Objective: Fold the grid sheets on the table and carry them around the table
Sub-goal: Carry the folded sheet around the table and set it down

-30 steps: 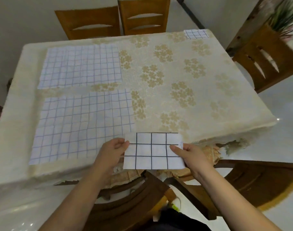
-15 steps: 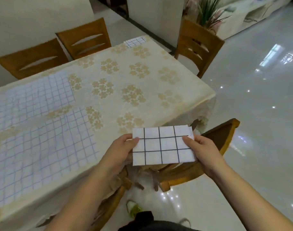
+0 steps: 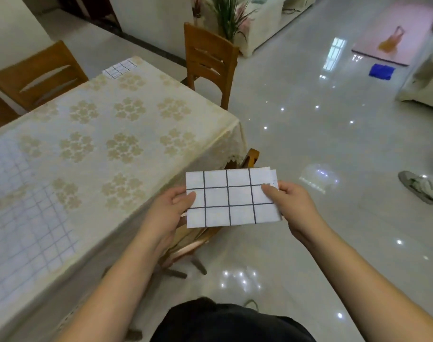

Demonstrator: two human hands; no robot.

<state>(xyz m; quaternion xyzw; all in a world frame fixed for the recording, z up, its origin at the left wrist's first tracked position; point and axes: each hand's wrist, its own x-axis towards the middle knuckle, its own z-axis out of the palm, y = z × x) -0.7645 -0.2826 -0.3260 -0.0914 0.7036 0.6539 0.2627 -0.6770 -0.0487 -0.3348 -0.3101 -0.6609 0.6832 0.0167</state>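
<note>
A folded grid sheet (image 3: 230, 198), white with thick black lines, is held flat in the air past the table's near right corner. My left hand (image 3: 166, 213) pinches its left edge with the thumb on top. My right hand (image 3: 292, 206) pinches its right edge the same way. Two unfolded grid sheets (image 3: 25, 218) lie flat on the table's left side, partly cut off by the frame. Another small folded grid sheet (image 3: 119, 68) rests at the table's far corner.
The table (image 3: 126, 134) wears a cream cloth with gold flowers. Wooden chairs stand at the far end (image 3: 210, 60), far left (image 3: 35, 75) and tucked under the near corner (image 3: 250, 156). Glossy floor opens to the right, with a shoe (image 3: 417, 186) and blue cloth (image 3: 381, 71).
The view has swung right, away from the table toward the open floor. The folded sheet stays pinched in both hands and now hangs beyond the table's corner.
</note>
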